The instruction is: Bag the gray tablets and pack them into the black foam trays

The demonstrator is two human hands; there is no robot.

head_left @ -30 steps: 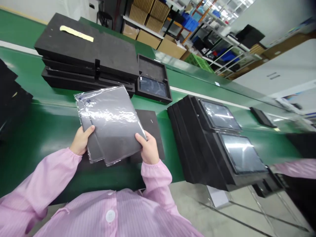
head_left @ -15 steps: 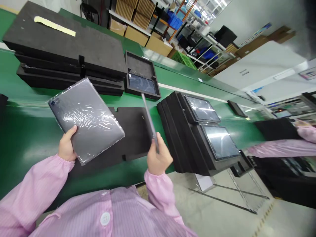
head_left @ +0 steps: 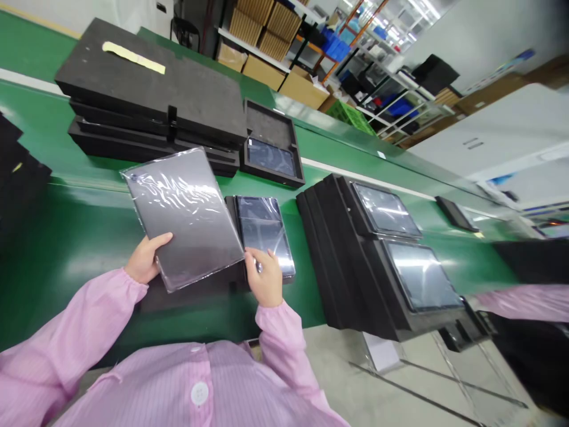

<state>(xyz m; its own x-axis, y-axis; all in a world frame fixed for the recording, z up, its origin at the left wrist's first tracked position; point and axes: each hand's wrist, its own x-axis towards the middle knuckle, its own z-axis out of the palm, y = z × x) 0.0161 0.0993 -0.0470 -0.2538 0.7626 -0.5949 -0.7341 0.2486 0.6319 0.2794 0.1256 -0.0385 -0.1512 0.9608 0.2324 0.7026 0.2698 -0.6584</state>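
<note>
A grey tablet [head_left: 191,213] in clear plastic film, its back towards me, is tilted above the worktable. My left hand [head_left: 146,258] grips its lower left edge, thumb across the back. At its lower right corner, the fingers of my right hand [head_left: 265,276] are closed on the film-wrapped edge. Beneath that hand, a second tablet [head_left: 265,228] lies with its glossy screen up, partly over a flat black foam piece [head_left: 230,207]. The held tablet and my hands cover much of this foam.
Black foam trays [head_left: 146,89] are stacked at the back left. An open foam tray [head_left: 271,148] holds a tablet. Stacked foam [head_left: 329,249] on the right carries two screen-up tablets. More dark foam [head_left: 20,178] stands at far left. Another person's pink sleeve [head_left: 528,301] shows at far right.
The second tablet, held edge-on in my right hand before, now lies screen up on the table. My right hand has moved left to the wrapped tablet's corner. The view has shifted.
</note>
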